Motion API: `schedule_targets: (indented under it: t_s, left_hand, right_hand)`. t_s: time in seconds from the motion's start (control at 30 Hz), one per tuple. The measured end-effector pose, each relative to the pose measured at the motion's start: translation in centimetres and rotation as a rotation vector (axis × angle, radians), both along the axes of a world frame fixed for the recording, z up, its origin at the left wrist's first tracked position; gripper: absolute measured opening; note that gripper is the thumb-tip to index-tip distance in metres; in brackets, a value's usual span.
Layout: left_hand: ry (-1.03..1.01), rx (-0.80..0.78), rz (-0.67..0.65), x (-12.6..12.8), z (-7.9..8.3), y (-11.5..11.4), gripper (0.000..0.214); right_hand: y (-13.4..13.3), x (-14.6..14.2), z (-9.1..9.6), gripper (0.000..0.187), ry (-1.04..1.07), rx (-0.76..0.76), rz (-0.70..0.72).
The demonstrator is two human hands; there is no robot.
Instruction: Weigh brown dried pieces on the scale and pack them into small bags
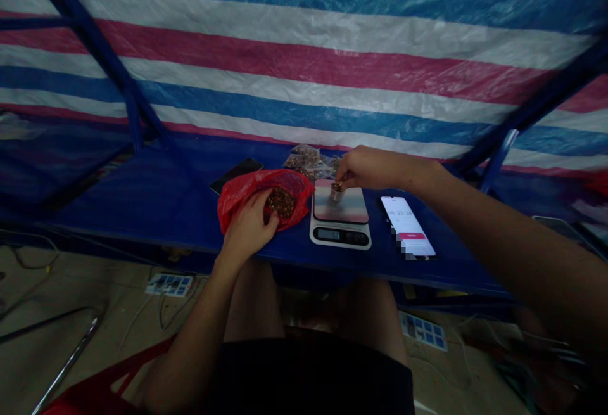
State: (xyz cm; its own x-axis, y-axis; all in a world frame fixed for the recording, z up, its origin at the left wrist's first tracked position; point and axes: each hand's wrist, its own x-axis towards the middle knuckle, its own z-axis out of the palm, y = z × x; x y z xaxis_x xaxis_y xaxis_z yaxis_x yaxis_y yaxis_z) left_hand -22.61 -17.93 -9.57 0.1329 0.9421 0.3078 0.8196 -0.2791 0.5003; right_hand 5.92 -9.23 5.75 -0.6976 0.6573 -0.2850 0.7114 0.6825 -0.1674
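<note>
My left hand (249,225) rests at the mouth of a red plastic bag (247,190) full of small brown pieces (281,201), with its fingers curled on the bag's rim. My right hand (365,168) hovers over a small metal cup (337,191) that stands on a digital kitchen scale (340,218). The fingertips are pinched just above the cup; what they hold is too small to make out. The cup holds some brown pieces.
A lit phone (407,226) lies right of the scale and a dark phone (236,173) lies behind the bag. Several small clear packets (308,160) of brown pieces sit at the back of the blue table (166,199). A striped tarp (304,60) hangs behind.
</note>
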Motion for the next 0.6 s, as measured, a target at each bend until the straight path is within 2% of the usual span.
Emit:
schedule_targets:
  t_s: [0.3, 0.6]
  left_hand:
    - [0.017, -0.001, 0.003, 0.0, -0.1, 0.1, 0.056]
    - [0.029, 0.007, -0.003, -0.1, -0.3, 0.2, 0.055]
  right_hand:
    - [0.4, 0.7, -0.4, 0.021, -0.002, 0.039, 0.030]
    - [0.6, 1.0, -0.3, 0.016, 0.014, 0.083, -0.020]
